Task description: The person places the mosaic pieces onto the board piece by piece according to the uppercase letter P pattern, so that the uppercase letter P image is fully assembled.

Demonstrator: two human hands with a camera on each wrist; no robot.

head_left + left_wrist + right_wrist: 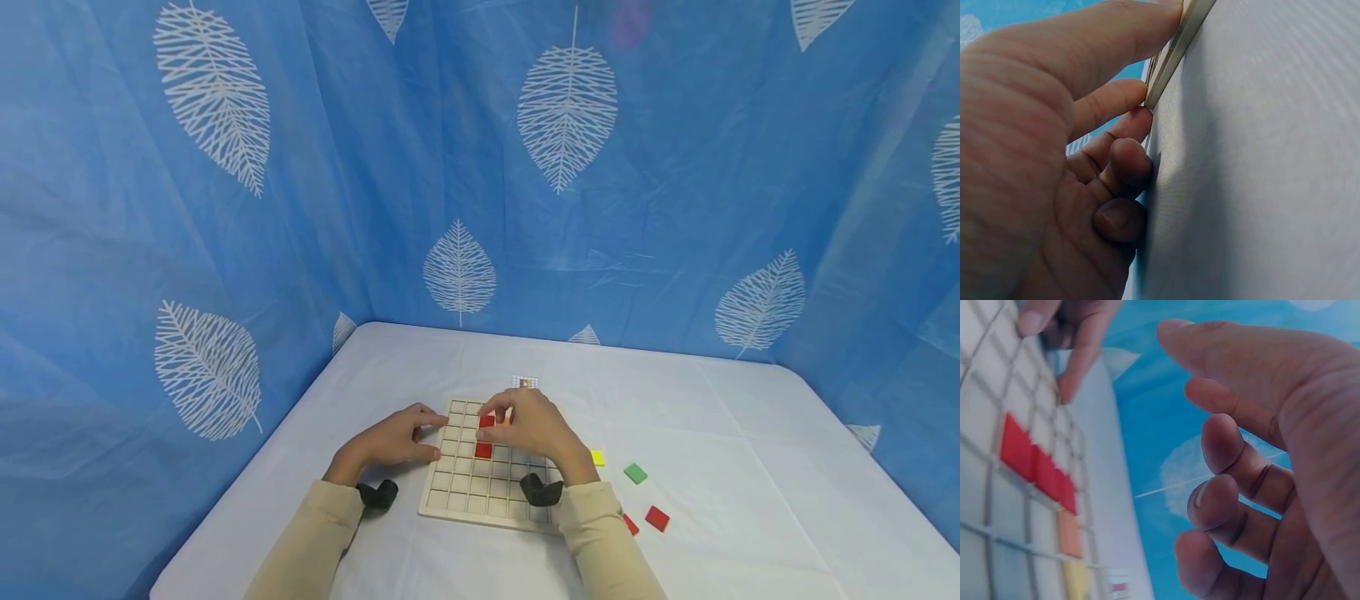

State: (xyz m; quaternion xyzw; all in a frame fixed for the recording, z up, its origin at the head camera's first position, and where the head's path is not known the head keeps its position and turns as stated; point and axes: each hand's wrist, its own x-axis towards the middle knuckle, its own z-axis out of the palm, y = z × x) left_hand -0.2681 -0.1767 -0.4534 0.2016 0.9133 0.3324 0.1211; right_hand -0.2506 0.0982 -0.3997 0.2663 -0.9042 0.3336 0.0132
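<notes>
A pale wooden grid board (457, 502) lies on the white table. Along its left edge, the thumb and forefinger of my left hand (392, 437) touch the rim, the other fingers loosely bent beneath in the left wrist view. Over the board hovers my right hand (531, 423), thumb and fingers apart with nothing between them. Near its fingertips a row of red tiles (483, 450) sits in the squares. The right wrist view shows an orange tile (1070, 533) following the red ones, and then a yellow tile (1075, 579).
Right of the board lie a loose yellow tile (597, 458), a green tile (635, 473) and red tiles (657, 518). A small printed grid card (525, 382) is behind the board. Blue leaf-patterned curtains (480, 167) surround the table (720, 450).
</notes>
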